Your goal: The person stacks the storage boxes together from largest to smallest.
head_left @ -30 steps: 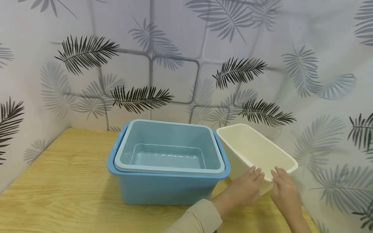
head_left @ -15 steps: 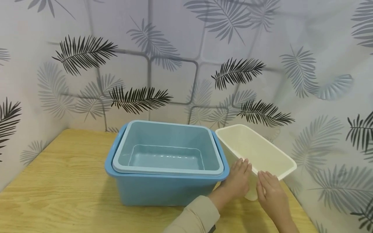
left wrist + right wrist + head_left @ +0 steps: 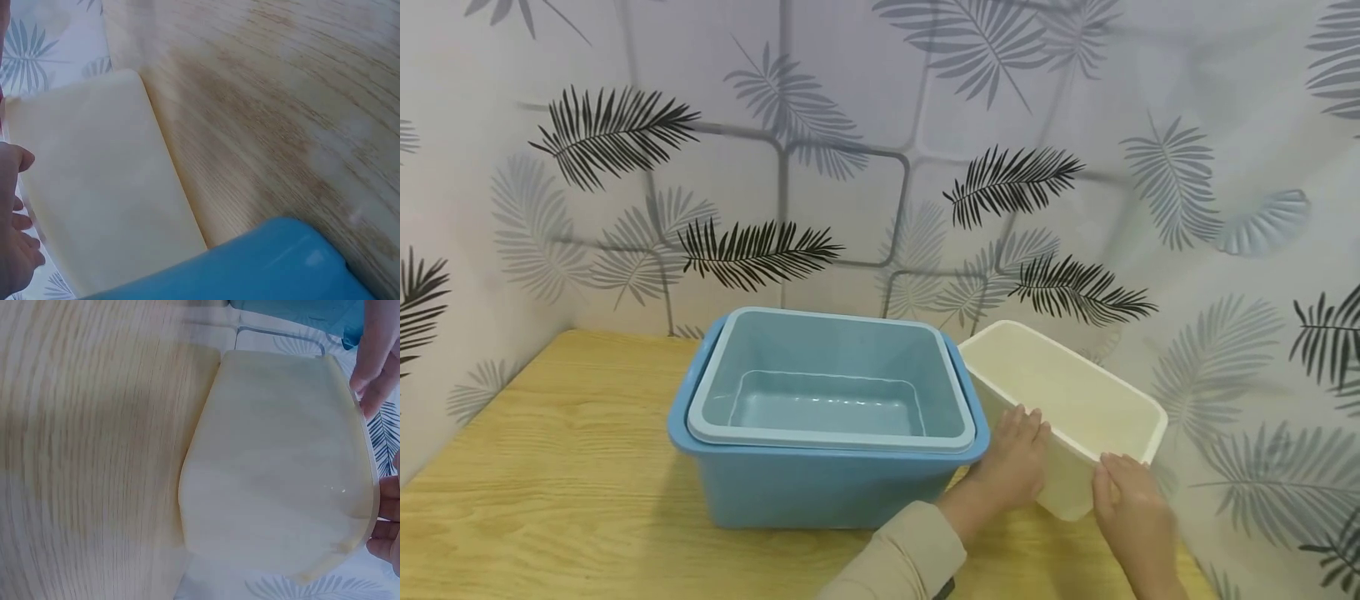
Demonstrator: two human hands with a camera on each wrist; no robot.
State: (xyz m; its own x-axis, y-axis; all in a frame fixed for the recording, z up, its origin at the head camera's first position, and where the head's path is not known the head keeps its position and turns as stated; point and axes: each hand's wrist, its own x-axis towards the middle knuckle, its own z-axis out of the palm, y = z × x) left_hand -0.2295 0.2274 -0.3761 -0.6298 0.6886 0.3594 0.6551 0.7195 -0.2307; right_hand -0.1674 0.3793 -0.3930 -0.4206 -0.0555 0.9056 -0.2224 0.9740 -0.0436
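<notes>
A cream plastic bin [image 3: 1067,479], open at the top, stands at the right of the table, slightly turned. My left hand [image 3: 1011,458] holds its near rim close to the blue tub, fingertips over the edge. Further right along that rim, my right hand [image 3: 1131,512] grips with the fingers hooked inside and the thumb outside. The left wrist view shows the bin's smooth side wall [image 3: 106,181] with the left hand [image 3: 15,231] at its rim. In the right wrist view, fingers of the right hand [image 3: 387,519] curl at the rim.
A blue tub [image 3: 835,492] stands left of the cream bin, close against it. A lighter blue bin [image 3: 831,437] sits nested inside the tub. Beneath them is a wood-grain table [image 3: 550,467]. A leaf-patterned curtain [image 3: 850,125] hangs behind and at the right.
My left hand has slid left along the rim. The right hand moved left, then back right, and now grips the rim near the corner. The cream bin has turned slightly.
</notes>
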